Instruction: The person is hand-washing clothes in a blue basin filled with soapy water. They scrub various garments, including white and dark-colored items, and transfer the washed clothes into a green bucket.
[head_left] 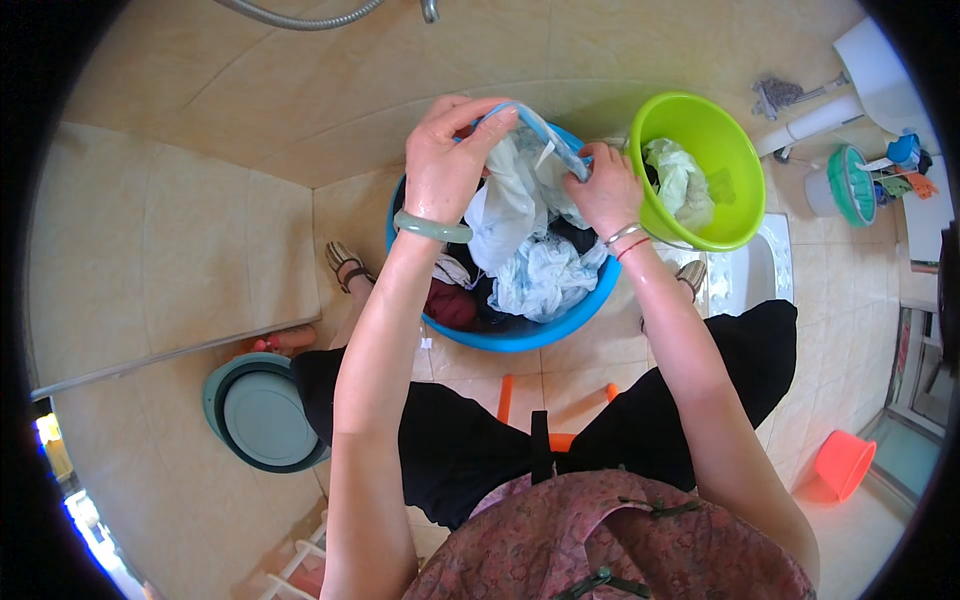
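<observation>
My left hand (445, 150) pinches the light blue edge of a wet white garment (505, 205) between thumb and fingers. The same edge is gripped at its other end by my right hand (605, 190), so a stretch of it runs between them. Most of the white cloth hangs down into a round blue tub (520, 343) at my feet. A pale blue-and-white wet cloth (545, 278) lies in that tub, with a dark red piece (452, 304) and some black clothing beside it. The tub's bottom is hidden under the laundry.
A lime green bucket (742, 185) with pale wet cloth inside stands right of the tub, by a white squat toilet (757, 268). A grey-green basin (265, 415) sits at left. An orange stool (505, 398) is beneath me, a coral bucket (845, 466) at lower right.
</observation>
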